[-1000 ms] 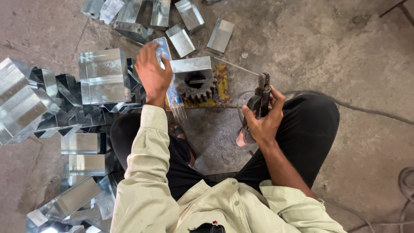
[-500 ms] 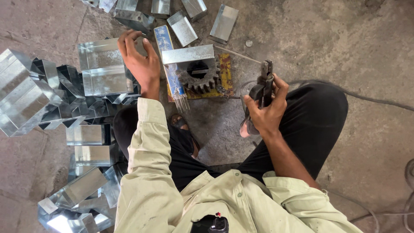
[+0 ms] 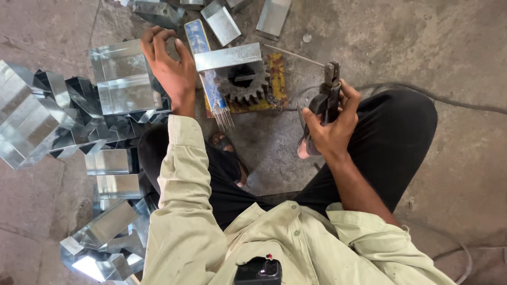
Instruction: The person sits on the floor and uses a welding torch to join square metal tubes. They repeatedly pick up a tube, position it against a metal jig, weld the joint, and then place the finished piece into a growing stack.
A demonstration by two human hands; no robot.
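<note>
Now left hand (image 3: 170, 68) grasps a shiny metal box (image 3: 124, 79); right hand (image 3: 330, 129) grips pliers (image 3: 325, 97).

L hand (image 3: 170, 68) stretched fwd, fingers curled, palm down; R hand (image 3: 331, 125) fisted, wrist bent, forearm angled in.

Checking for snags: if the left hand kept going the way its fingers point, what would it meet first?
The left hand already rests on a shiny folded sheet-metal piece. Beyond its fingertips, likely another loose metal piece on the floor, though depth is unclear.
</note>
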